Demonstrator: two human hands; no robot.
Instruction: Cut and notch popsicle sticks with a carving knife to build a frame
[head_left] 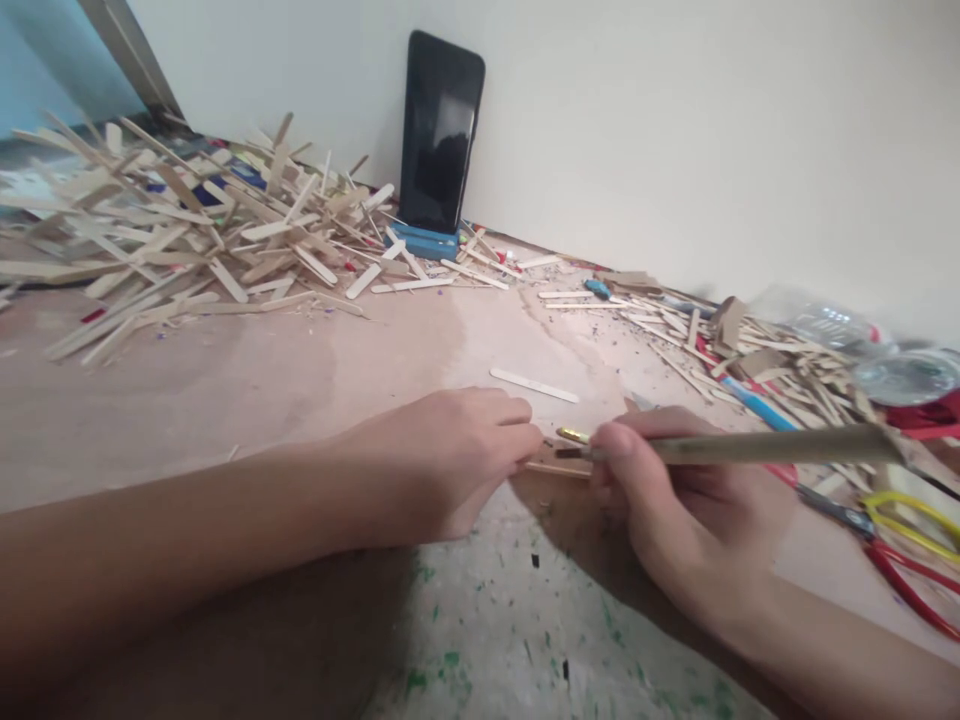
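Note:
My left hand (480, 450) rests low over the tabletop, its thumb and fingers closed at the end of a flat wooden craft stick (559, 469); the grip itself is partly hidden. In my right hand (690, 510) is a slim tool with a long tan handle (787, 446) and a narrow dark tip, perhaps a brush. Its tip points left, just above the craft stick and close to my left fingertips. A small gold-coloured piece (572, 435) shows beside the tip. Another craft stick (534, 385) lies flat just beyond my hands.
A heap of craft sticks (225, 220) spreads across the back left. A black phone (442, 135) stands in a blue holder (424, 242) against the wall. At right are more sticks (795, 365), red-and-yellow-handled scissors (855, 515), and a clear plastic bottle (832, 325).

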